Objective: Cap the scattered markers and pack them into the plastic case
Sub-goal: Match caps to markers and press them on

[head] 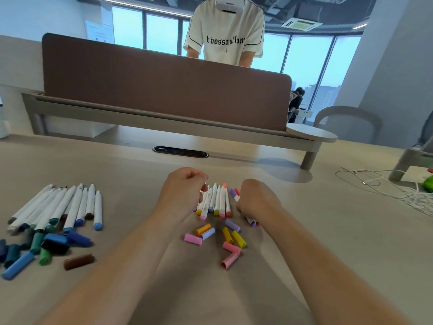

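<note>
Barely started: uncapped white-barrelled markers lie on the bench between the hands, loose pastel caps nearer; no case visible. Right hand grips purple and red markers; left hand curled, hold unclear.

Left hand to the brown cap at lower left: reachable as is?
Probably yes. The brown cap lies alone on bare table, apart from the blue and green caps, with nothing between it and the left hand. That hand is curled by the middle markers; whether it holds one is unclear.
</note>
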The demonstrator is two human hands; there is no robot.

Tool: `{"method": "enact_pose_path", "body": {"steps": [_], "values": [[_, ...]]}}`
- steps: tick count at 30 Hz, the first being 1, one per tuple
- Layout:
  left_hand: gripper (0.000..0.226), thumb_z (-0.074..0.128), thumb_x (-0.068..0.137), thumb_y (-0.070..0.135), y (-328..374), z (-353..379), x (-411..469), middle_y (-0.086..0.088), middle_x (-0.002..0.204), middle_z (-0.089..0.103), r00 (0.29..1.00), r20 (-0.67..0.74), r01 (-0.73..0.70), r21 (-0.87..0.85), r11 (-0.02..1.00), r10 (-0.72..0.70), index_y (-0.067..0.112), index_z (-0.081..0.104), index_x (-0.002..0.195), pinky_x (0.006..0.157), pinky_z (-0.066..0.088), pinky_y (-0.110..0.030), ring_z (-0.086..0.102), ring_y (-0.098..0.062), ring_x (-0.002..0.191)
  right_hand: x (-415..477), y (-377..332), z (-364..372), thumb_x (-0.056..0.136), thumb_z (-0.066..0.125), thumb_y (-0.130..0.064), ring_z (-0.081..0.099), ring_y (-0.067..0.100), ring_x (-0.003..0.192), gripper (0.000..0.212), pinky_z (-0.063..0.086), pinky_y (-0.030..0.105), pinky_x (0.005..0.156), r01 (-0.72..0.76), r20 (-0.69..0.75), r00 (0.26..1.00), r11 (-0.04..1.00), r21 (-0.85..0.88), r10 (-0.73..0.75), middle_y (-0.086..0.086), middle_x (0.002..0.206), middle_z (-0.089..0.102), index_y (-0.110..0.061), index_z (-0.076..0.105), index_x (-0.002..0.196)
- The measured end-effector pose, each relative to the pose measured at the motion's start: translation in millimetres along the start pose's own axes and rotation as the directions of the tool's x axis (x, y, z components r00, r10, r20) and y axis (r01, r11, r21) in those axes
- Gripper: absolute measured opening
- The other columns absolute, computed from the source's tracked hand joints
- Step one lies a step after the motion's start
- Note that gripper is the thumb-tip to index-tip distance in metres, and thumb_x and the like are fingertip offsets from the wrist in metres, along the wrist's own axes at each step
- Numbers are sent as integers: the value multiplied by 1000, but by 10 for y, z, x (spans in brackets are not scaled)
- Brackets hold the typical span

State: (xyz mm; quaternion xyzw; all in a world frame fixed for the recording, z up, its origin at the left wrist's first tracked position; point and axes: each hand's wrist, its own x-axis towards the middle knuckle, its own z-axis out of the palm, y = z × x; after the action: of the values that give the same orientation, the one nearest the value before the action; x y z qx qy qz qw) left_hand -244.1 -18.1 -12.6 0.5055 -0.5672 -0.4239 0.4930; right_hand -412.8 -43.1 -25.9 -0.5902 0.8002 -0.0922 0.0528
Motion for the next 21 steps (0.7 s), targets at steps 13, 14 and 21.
{"method": "enact_pose_path", "body": {"steps": [13,14,21], "values": [[22,48,97,16,30,-31,2,-7,83,63,999,-16,-35,104,994,37,13,69,92,51,40,-24,51,-16,67,96,-346,-71,87,65,-22,57,21,74,15,53,33,78,71,171,985,981,-179,-40,5,76,54,-12,57,79],[21,48,96,17,35,-29,2,-7,81,62,999,-7,-34,118,992,35,12,68,90,51,40,-25,50,-16,67,82,-353,-89,88,64,-21,54,21,67,15,51,34,74,61,191,981,981,-182,-26,6,76,53,-10,57,80],[19,59,94,28,55,54,-98,-3,78,63,953,294,-229,549,804,71,14,64,83,58,38,-26,53,-14,67,-7,-175,-198,90,61,-21,55,19,64,23,50,28,67,47,146,988,999,-19,-43,7,73,58,-9,56,70]]}}
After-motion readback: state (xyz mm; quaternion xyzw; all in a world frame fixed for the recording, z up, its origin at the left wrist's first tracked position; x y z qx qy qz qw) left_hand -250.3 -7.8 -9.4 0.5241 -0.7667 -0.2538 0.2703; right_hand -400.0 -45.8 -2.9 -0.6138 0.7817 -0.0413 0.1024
